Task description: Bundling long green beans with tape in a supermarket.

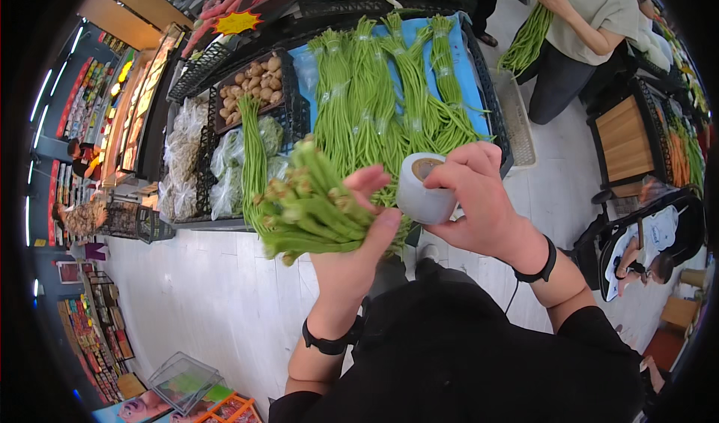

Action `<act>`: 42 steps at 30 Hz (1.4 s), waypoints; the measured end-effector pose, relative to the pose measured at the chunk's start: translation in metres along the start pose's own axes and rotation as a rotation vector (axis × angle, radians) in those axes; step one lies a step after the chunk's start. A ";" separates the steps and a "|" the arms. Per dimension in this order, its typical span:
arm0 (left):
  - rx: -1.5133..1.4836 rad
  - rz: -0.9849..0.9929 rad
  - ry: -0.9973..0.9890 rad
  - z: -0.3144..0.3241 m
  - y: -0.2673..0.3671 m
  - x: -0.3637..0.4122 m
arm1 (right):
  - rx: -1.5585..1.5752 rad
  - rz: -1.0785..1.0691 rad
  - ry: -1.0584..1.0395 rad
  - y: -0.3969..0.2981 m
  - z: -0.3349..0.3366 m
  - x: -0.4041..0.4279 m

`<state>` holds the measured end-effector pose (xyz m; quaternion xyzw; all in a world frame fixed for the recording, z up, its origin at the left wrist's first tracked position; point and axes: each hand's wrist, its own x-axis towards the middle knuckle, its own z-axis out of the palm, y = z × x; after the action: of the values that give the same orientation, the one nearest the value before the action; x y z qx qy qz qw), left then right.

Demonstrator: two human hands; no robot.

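A bunch of green beans (317,204) with brownish stem ends, slightly blurred, leans to the left in front of me. My left hand (354,243) is curled around it, the thumb on the near side and the fingers behind. In my right hand (477,198) is a roll of clear plastic film (427,195), tilted so that its cardboard core (425,168) shows; one fingertip rests at the core's opening. The roll is close beside my left fingertips. Just beyond, bundled yardlong beans (365,97) lie in rows on a blue sheet (474,97), with clear bands around several bundles.
Left of the bundles stand a crate of mushrooms (253,88), bagged vegetables (227,170) and another bean bundle (253,142). A white basket (517,125) is on the floor at right. Another person (584,29) holds beans there. A child sits in a stroller (646,243).
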<state>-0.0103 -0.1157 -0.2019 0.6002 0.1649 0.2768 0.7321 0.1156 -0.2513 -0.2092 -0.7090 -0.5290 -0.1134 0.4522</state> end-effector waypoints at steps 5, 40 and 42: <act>0.143 -0.020 -0.065 0.011 0.011 -0.030 | -0.124 -0.243 0.058 -0.021 -0.007 -0.011; 0.335 0.212 -0.504 -0.006 0.040 -0.039 | -0.115 -0.139 0.174 -0.062 -0.029 -0.032; 0.258 0.305 -0.412 -0.004 0.026 -0.041 | -0.143 -0.179 0.243 -0.062 -0.031 -0.025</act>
<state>-0.0504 -0.1336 -0.1811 0.7498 -0.0457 0.2326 0.6178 0.0629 -0.2893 -0.1751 -0.6706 -0.5221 -0.2755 0.4492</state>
